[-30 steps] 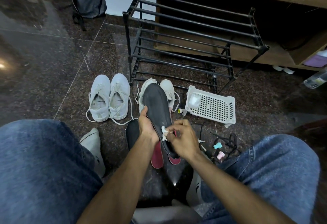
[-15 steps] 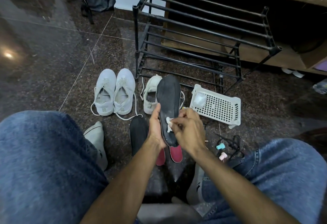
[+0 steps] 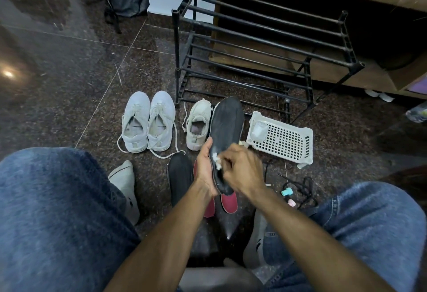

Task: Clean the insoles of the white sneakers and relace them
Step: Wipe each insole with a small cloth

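Note:
My left hand grips a dark insole by its lower half and holds it upright above the floor. My right hand pinches a small white wipe against the insole's surface. On the floor behind stand a pair of white sneakers with laces, and one more white sneaker; its mate is hidden behind the insole. A second dark insole and two red insoles lie on the floor under my hands.
A black metal shoe rack stands behind the shoes. A white perforated plastic tray lies at the right. Black laces and small teal and pink caps lie by my right knee. My knees in jeans frame the view.
The insole has been raised and tipped more upright, away from me. My right hand with the wipe has slid along its lower surface. The camera has shifted slightly.

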